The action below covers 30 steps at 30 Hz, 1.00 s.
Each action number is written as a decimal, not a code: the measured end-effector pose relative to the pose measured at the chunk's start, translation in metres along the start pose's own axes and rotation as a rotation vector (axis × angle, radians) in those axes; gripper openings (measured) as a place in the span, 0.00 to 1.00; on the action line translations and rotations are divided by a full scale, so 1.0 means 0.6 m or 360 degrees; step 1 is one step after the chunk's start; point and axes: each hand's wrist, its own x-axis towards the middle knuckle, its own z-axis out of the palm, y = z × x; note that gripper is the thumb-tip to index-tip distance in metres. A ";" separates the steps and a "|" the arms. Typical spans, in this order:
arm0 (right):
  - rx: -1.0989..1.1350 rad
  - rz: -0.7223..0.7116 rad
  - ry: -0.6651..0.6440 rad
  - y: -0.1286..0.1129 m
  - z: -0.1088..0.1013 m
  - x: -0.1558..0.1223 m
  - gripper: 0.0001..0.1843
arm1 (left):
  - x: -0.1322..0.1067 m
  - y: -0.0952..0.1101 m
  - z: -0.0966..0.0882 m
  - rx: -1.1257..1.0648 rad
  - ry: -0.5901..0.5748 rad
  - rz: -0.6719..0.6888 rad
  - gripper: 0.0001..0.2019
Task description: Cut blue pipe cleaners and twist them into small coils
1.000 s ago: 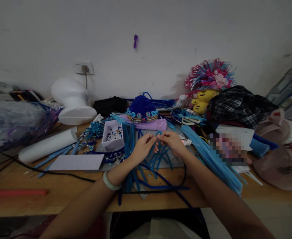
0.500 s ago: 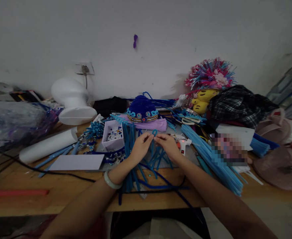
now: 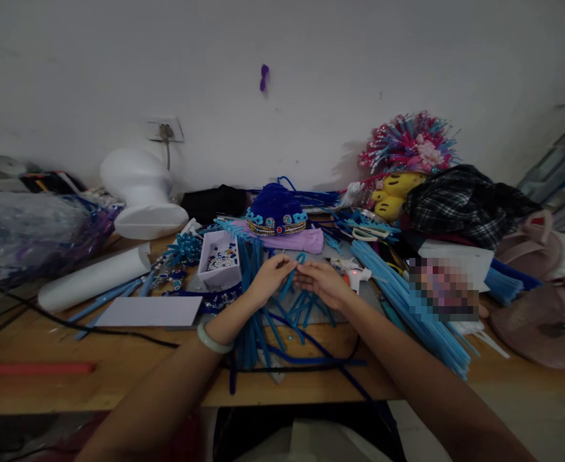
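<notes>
A light-blue pipe cleaner [image 3: 301, 258], bent into a small loop at its top, is pinched between my two hands above the table. My left hand [image 3: 273, 277] closes thumb and forefinger on it from one side. From the other side my right hand [image 3: 323, 282] grips it with the fingertips, the other fingers loosely curled. Below the hands lie several short blue pipe cleaners [image 3: 311, 307] on a grey mat. Just beyond sits a dark-blue beaded headpiece [image 3: 277, 208] on a lilac bundle of pipe cleaners [image 3: 296, 241].
A white box of beads [image 3: 219, 282] and a white card [image 3: 148, 312] lie left; a white foam head [image 3: 140, 192] stands behind. Right are a glue gun [image 3: 358, 277] with a red light and a long blue bundle of pipe cleaners [image 3: 407, 308]. A black cable [image 3: 133, 337] crosses the front.
The blue loop has become narrower and leans over. My right hand has turned, its fingers opening a little below the loop, and my left hand has shifted slightly.
</notes>
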 end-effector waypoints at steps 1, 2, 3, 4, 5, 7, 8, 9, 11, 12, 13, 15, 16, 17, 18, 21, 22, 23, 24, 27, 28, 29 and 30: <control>0.0000 -0.0001 0.0007 0.000 -0.001 0.000 0.11 | -0.002 0.002 0.002 -0.0051 -0.0010 -0.0029 0.10; -0.0003 -0.0005 0.0019 0.000 -0.002 0.000 0.11 | -0.003 0.003 0.004 -0.0095 -0.0016 -0.0052 0.10; -0.0007 -0.0009 0.0035 -0.001 -0.002 0.000 0.11 | -0.004 0.004 0.006 -0.0129 -0.0023 -0.0073 0.10; -0.0008 -0.0014 0.0051 -0.001 -0.003 0.000 0.11 | -0.005 0.006 0.006 -0.0153 -0.0039 -0.0100 0.09; -0.0008 -0.0013 0.0062 -0.002 -0.003 0.000 0.11 | -0.005 0.007 0.006 -0.0178 -0.0065 -0.0136 0.09; -0.0005 0.0004 0.0068 -0.004 -0.002 0.000 0.11 | -0.005 0.009 0.005 -0.0242 -0.0141 -0.0209 0.07; -0.0002 0.0013 0.0066 -0.004 -0.001 0.000 0.11 | -0.005 0.010 0.003 -0.0284 -0.0178 -0.0239 0.07; 0.0002 0.0018 0.0062 -0.005 -0.001 -0.001 0.10 | -0.005 0.011 0.002 -0.0336 -0.0206 -0.0264 0.06; 0.0014 0.0013 0.0051 -0.005 0.000 -0.001 0.10 | -0.006 0.013 0.002 -0.0456 -0.0234 -0.0294 0.06; 0.0018 0.0007 0.0042 -0.004 0.000 -0.001 0.10 | -0.007 0.013 0.002 -0.0516 -0.0237 -0.0302 0.06; 0.0020 0.0005 0.0029 -0.004 0.000 -0.001 0.09 | -0.008 0.014 0.003 -0.0576 -0.0235 -0.0307 0.06; 0.0023 0.0013 -0.0004 -0.003 -0.002 -0.001 0.09 | -0.011 0.015 0.007 -0.0678 -0.0222 -0.0301 0.07; 0.0023 0.0018 -0.0025 -0.003 -0.003 0.000 0.09 | -0.012 0.015 0.010 -0.0714 -0.0214 -0.0294 0.07; 0.0023 0.0021 -0.0046 -0.003 -0.004 0.000 0.08 | -0.013 0.015 0.012 -0.0743 -0.0202 -0.0288 0.07; 0.0024 0.0023 -0.0064 -0.003 -0.005 0.000 0.08 | -0.014 0.014 0.014 -0.0769 -0.0191 -0.0287 0.07; 0.0050 0.0039 -0.0084 -0.006 -0.005 0.000 0.08 | -0.015 0.010 0.015 -0.0841 -0.0206 -0.0331 0.07; 0.0073 0.0042 -0.0094 -0.007 -0.004 -0.001 0.07 | -0.014 0.009 0.014 -0.0862 -0.0231 -0.0355 0.07; 0.0095 0.0048 -0.0111 -0.009 -0.002 -0.003 0.07 | -0.013 0.007 0.012 -0.0874 -0.0263 -0.0377 0.07; 0.0109 0.0056 -0.0128 -0.010 -0.001 -0.004 0.07 | -0.012 0.006 0.010 -0.0869 -0.0299 -0.0390 0.08; 0.0061 0.0112 -0.0136 -0.014 0.002 -0.008 0.05 | -0.007 0.006 0.002 -0.0687 -0.0338 -0.0336 0.08; 0.0029 0.0138 -0.0128 -0.014 0.002 -0.009 0.05 | -0.005 0.007 -0.001 -0.0568 -0.0323 -0.0288 0.08; 0.0002 0.0164 -0.0127 -0.014 0.002 -0.009 0.04 | -0.003 0.009 -0.004 -0.0434 -0.0303 -0.0226 0.08; -0.0016 0.0185 -0.0133 -0.013 0.001 -0.009 0.04 | -0.002 0.010 -0.006 -0.0302 -0.0287 -0.0159 0.09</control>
